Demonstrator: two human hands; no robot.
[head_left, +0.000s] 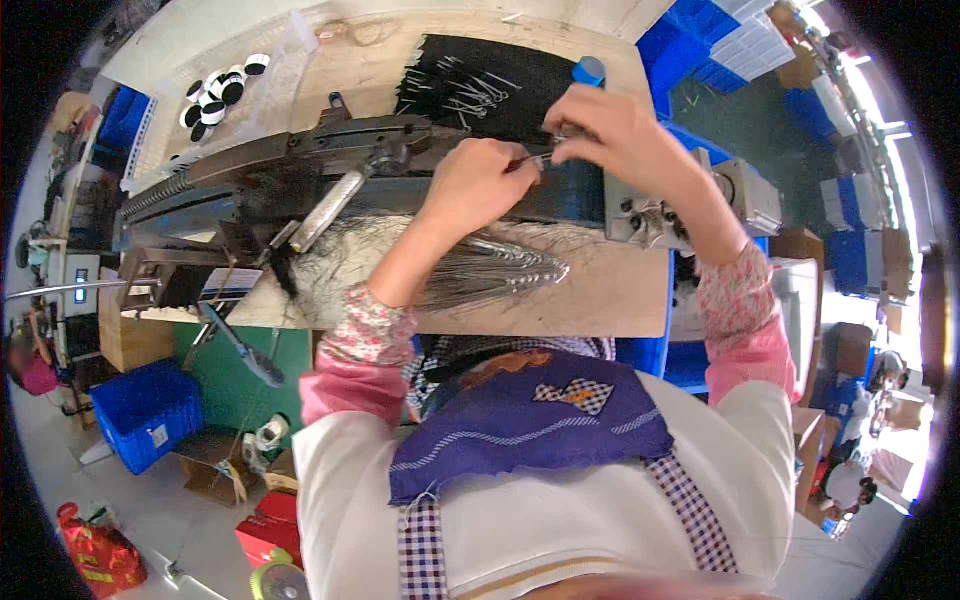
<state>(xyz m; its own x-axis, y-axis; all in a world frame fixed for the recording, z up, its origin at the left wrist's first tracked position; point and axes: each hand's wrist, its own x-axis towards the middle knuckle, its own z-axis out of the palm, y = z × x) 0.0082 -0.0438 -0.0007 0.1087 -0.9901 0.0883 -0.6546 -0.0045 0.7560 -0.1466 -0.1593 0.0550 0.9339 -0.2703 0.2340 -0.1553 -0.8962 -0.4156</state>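
Observation:
My left hand [482,188] is closed in a pinch, with a thin dark metal piece [537,158] between its fingertips. Facing it, my right hand [612,138] has its thumb and fingers curled together at the other end of that piece; its exact shape is too small to tell. Both hands are over the dark metal bench machine [400,140]. Below my left wrist, a bundle of thin metal wires with looped ends [490,275] lies on the wooden table [590,310]. Beyond the hands, several small metal hooked pieces [478,95] rest on a black cloth [540,75].
A clear plastic tray [278,75] with black-and-white round caps [212,103] stands at the far left. A blue round cap [589,71] sits beyond my right hand. A silver lever handle [328,211] projects from the machine. Metal fittings [645,222] sit at the right. A blue bin [147,412] is on the floor.

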